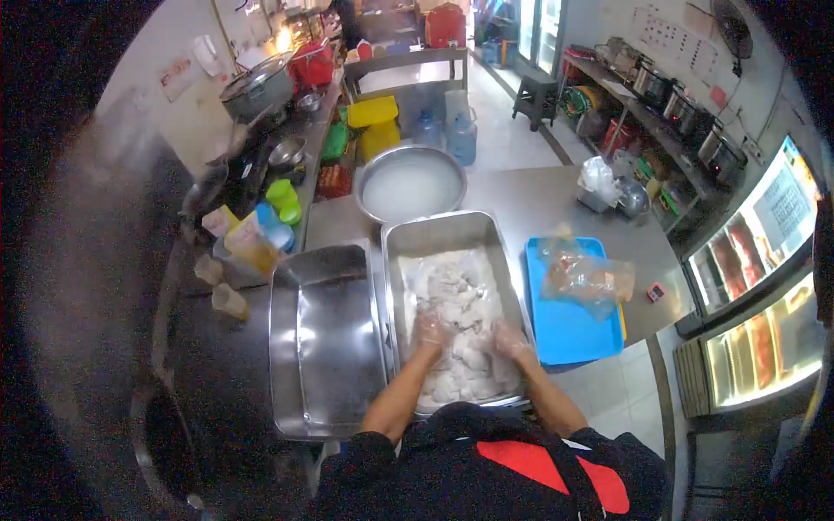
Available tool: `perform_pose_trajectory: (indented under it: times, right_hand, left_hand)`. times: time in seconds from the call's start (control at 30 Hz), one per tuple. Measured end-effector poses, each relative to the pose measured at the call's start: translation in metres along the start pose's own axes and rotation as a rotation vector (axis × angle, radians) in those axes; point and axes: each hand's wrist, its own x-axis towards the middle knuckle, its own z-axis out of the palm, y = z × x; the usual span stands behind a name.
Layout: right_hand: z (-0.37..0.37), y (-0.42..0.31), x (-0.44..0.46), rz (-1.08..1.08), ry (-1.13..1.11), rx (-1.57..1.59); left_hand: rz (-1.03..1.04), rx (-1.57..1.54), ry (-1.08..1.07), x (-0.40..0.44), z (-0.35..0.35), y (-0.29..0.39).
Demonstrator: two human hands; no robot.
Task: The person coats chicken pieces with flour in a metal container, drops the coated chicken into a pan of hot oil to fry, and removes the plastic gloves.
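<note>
A deep steel pan (442, 224) holds white flour and several flour-coated pieces (456, 291), perhaps meat; their exact kind cannot be made out. Clear plastic gloves cover both hands. My left hand (433, 330) is down among the pieces at the pan's left side. My right hand (510, 340) is at the right side, by the inner wall, touching the floured contents. The fingers of both hands are blurred and partly hidden in the flour. Directly left of the pan stands a second steel pan (334, 347) with bare, shiny walls.
Behind the pan sits a round steel bowl (411, 184) of cloudy liquid. On the right lie a blue tray (573, 334) with a plastic bag (586, 282) on it and a small red timer (655, 293). Bottles and cups (229, 301) stand at left. A lit glass-door fridge (764, 347) is at right.
</note>
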Motion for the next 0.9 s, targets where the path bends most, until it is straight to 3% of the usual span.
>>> perform_pose_trajectory:
  times: [0.03, 0.13, 0.23, 0.33, 0.37, 0.43, 0.5, 0.6, 0.63, 0.73, 0.83, 0.9]
  right_hand:
    - [-0.004, -0.002, -0.002, 0.061, -0.037, 0.009]
    - [0.027, 0.008, -0.028, 0.053, 0.226, 0.153]
    - [0.007, -0.018, -0.044, 0.147, -0.179, 0.103]
    - [0.015, -0.029, -0.068, 0.208, 0.092, 0.235]
    - [0.005, -0.031, -0.068, 0.392, -0.116, 0.296]
    - [-0.022, -0.049, -0.074, 0.391, -0.061, 0.366]
    - [-0.043, -0.068, -0.078, 0.377, -0.015, 0.294]
    - [-0.014, -0.048, -0.074, 0.209, -0.121, 0.417]
    - [-0.003, -0.046, -0.073, 0.265, -0.184, 0.359]
    - [0.006, -0.047, -0.066, 0.416, -0.355, 0.161]
    - [-0.016, -0.077, -0.081, 0.383, -0.235, 0.009]
    - [0.038, -0.05, -0.089, 0.226, 0.052, -0.064]
  left_hand:
    - [-0.059, -0.103, -0.143, 0.005, -0.004, -0.004]
    - [-0.237, -0.274, -0.406, 0.01, -0.007, -0.013]
    - [-0.328, -0.386, -0.403, 0.006, 0.01, -0.026]
    - [-0.376, -0.484, -0.295, -0.008, 0.04, -0.038]
    - [-0.373, -0.446, -0.261, -0.015, 0.046, -0.041]
    - [-0.109, -0.432, -0.306, -0.029, 0.014, -0.046]
    - [-0.091, -0.457, -0.366, -0.04, 0.012, -0.046]
    - [-0.425, -0.544, -0.485, -0.06, 0.076, -0.035]
    - [-0.328, -0.417, -0.746, -0.034, -0.017, -0.028]
    - [-0.383, -0.349, -0.654, -0.024, -0.03, -0.016]
    - [-0.324, -0.373, -0.528, -0.032, -0.019, -0.017]
    - [-0.361, -0.574, -0.546, -0.033, -0.02, -0.022]
